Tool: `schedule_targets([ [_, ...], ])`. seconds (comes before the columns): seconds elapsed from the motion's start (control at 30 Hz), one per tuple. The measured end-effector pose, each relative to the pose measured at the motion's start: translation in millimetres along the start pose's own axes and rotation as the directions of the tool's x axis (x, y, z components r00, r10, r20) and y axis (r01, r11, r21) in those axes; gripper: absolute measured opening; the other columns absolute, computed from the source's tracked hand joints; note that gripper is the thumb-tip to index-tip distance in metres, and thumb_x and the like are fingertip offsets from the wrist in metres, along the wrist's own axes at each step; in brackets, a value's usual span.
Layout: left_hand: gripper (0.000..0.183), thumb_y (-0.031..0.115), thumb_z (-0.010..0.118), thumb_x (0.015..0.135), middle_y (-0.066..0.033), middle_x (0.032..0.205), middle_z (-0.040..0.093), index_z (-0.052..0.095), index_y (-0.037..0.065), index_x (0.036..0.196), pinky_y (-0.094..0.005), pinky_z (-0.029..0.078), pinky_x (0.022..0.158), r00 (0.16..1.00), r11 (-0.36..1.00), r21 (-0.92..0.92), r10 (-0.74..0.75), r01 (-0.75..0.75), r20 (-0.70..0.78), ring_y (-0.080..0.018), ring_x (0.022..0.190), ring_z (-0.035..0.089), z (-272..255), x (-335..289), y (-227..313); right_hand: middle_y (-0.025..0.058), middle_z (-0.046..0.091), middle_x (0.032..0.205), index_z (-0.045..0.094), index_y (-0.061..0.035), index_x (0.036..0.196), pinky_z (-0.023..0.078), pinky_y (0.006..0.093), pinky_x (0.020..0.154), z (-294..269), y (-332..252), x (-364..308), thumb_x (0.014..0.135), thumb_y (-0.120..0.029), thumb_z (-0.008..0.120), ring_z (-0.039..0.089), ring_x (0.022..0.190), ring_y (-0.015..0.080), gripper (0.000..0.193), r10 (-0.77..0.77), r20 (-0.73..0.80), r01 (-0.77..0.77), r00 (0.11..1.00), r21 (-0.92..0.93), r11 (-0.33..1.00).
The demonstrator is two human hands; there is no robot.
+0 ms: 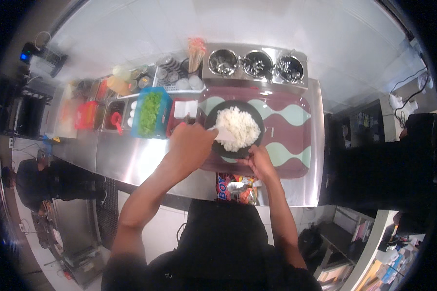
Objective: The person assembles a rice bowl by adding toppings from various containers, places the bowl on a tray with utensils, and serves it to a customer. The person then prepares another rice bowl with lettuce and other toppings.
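Observation:
A dark round bowl (213, 112) holds a mound of white cooked rice (242, 127) above a patterned maroon and pale green tray (291, 133). My left hand (192, 143) is closed round the handle of a pale rice paddle (224, 134), whose blade touches the left side of the rice. At the near rim of the bowl, my right hand (259, 162) grips the edge with its thumb on top and fingers underneath. Whether the bowl rests on the tray or is held slightly above it, I cannot tell.
Left of the tray stand a blue basket of green lettuce (150, 114), white eggs (131, 115) and a red scoop (116, 121). A steel holder with cutlery cups (257, 65) lines the back. Colourful packets (238, 188) lie at the front edge. Another person (34, 179) is far left.

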State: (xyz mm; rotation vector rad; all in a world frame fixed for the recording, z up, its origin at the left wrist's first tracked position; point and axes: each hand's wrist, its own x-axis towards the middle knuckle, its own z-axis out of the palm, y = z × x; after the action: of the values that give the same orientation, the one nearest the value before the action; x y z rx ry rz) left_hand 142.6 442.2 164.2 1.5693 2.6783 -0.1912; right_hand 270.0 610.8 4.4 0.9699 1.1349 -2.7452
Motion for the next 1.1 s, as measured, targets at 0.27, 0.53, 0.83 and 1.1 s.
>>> schedule_targets([
  [0.27, 0.028, 0.017, 0.056, 0.094, -0.0147, 0.091, 0.07, 0.067, 0.013, 0.119, -0.0459, 0.055, 0.072, 0.967, 0.814, -0.526, -0.243, 0.246, 0.077, -0.0357, 0.083, 0.069, 84.3, -70.5, -24.8, 0.0192, 0.052, 0.13, 0.039, 0.0041, 0.137, 0.056, 0.0524, 0.095, -11.1, 27.6, 2.6, 0.095, -0.014, 0.052, 0.058, 0.113, 0.0321, 0.048, -0.058, 0.002, 0.058, 0.998, -0.01, 0.998],
  [0.53, 0.022, 0.026, 0.054, 0.102, -0.0043, 0.074, 0.065, 0.065, 0.007, 0.105, -0.0322, 0.049, 0.052, 0.831, -0.01, -0.961, -0.499, 0.278, 0.245, -0.0153, 0.061, 0.063, 92.5, -132.6, -48.7, 0.0144, 0.055, 0.118, 0.049, -0.0058, 0.125, 0.051, 0.0463, 0.1, -33.0, 42.8, -23.0, 0.101, -0.025, 0.052, 0.058, 0.109, 0.0316, 0.03, -0.048, -0.038, 0.052, 0.998, 0.132, 0.99],
  [0.83, 0.018, 0.024, 0.056, 0.097, -0.004, 0.072, 0.064, 0.063, 0.008, 0.1, -0.0249, 0.037, 0.039, 0.351, -0.127, -0.967, -0.915, 0.219, 0.199, -0.0092, 0.05, 0.053, 68.0, -287.0, -414.1, 0.0232, 0.059, 0.13, 0.046, 0.0037, 0.141, 0.046, 0.0498, 0.104, -37.8, 79.6, -68.9, 0.103, -0.026, 0.049, 0.059, 0.117, 0.0379, 0.049, -0.658, -0.329, 0.485, 0.677, -0.473, 0.735],
  [1.1, 0.024, 0.014, 0.056, 0.095, -0.0076, 0.073, 0.066, 0.063, -0.001, 0.113, -0.0256, 0.041, 0.038, 0.382, -0.039, -0.963, -0.913, 0.265, 0.142, -0.0104, 0.046, 0.054, 132.8, -357.6, -641.1, 0.0213, 0.06, 0.127, 0.047, -0.0003, 0.14, 0.047, 0.0488, 0.101, -21.5, 214.6, -72.6, 0.103, -0.025, 0.045, 0.059, 0.114, 0.0348, 0.044, -0.587, -0.764, 0.25, 0.268, -0.533, 0.808],
])
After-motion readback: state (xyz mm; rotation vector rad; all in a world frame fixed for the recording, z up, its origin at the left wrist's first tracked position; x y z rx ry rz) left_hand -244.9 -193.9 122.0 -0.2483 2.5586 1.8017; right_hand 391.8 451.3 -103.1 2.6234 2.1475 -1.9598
